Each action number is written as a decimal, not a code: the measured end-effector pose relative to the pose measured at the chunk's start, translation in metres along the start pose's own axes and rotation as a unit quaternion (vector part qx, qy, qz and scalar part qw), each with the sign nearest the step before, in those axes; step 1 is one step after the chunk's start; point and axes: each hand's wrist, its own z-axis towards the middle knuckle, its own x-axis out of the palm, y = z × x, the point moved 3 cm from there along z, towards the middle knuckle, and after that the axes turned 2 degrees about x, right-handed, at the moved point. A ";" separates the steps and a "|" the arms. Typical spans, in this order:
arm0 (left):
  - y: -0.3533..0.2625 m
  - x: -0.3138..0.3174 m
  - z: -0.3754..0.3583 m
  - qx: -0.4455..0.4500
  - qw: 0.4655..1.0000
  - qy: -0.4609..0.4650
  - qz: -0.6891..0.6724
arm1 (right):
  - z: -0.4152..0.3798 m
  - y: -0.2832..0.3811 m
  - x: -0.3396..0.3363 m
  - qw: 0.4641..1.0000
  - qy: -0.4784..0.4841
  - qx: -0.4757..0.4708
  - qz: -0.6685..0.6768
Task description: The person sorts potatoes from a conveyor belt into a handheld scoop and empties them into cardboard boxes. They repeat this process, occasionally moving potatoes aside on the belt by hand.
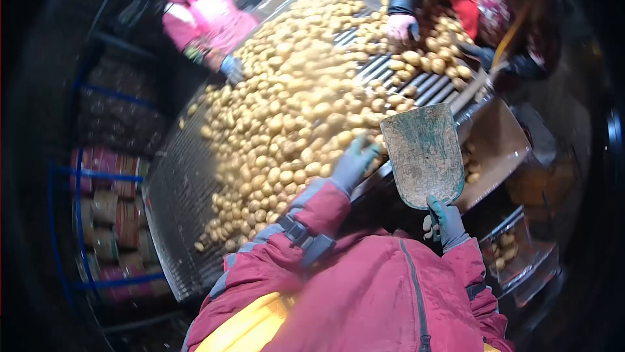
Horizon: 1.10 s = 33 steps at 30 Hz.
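My right hand (pixel 445 223), in a grey-green glove, is closed round the handle of a flat, worn green scoop (pixel 422 153). Its blade points away from me, dusty and with nothing lying on it, in front of the metal rollers (pixel 433 86). At the near edge of the potato heap (pixel 280 124), my gloved left hand (pixel 355 162) reaches out with its fingers apart. The fingertips are at the potatoes, touching or just over them, and I see none gripped.
A cardboard box (pixel 495 147) holding potatoes stands right of the scoop, with a plastic-lined container (pixel 511 251) of potatoes below it. Co-workers in a pink jacket (pixel 208 13) and a patterned garment (pixel 485 7) work across the sorting table (pixel 179 202). Blue racks with filled sacks (pixel 107 215) stand left.
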 end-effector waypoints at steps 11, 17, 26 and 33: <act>0.051 -0.142 -0.138 -0.112 0.965 -0.217 -0.092 | 0.021 0.042 0.203 0.922 0.268 -0.112 -0.257; 0.116 -0.256 -0.232 -0.162 0.912 -0.376 0.016 | 0.047 -0.002 0.336 0.781 0.222 -0.254 -0.525; 0.105 -0.380 -0.430 -0.001 0.778 -0.619 -0.108 | -0.004 -0.106 0.593 0.508 0.491 -0.184 -0.683; 0.149 -0.444 -0.488 -0.060 0.737 -0.673 0.031 | 0.094 -0.335 0.687 0.352 0.765 -0.277 -0.462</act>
